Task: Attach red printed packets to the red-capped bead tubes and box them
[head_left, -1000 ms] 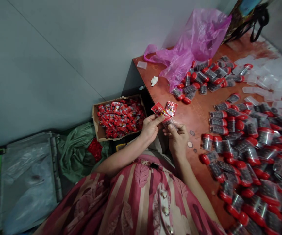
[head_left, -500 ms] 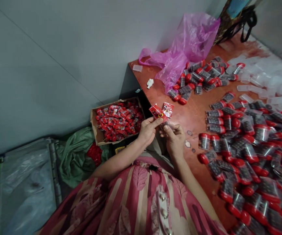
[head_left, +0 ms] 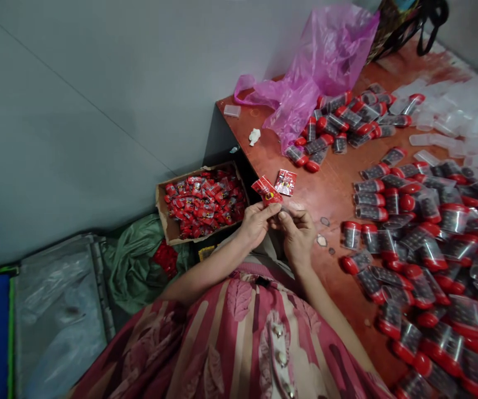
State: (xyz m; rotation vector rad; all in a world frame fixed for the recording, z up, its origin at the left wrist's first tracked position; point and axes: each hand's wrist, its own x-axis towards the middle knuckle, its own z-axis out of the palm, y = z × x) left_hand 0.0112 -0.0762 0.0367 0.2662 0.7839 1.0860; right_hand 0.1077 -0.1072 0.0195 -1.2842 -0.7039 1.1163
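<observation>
While pinching a red sachet [head_left: 267, 191] at the table's near edge, left hand [head_left: 256, 223] closed on it. Right hand [head_left: 297, 233] curled beside, fingertips met at the sachet's lower end; grip unclear. Second sachet [head_left: 285, 182] lay flat just beyond, on the brown table [head_left: 330, 188]. Cardboard box [head_left: 168, 233] of sachets sat lower left; red-capped vials [head_left: 392, 221] crowded the right; pink bag [head_left: 322, 66] behind.
</observation>
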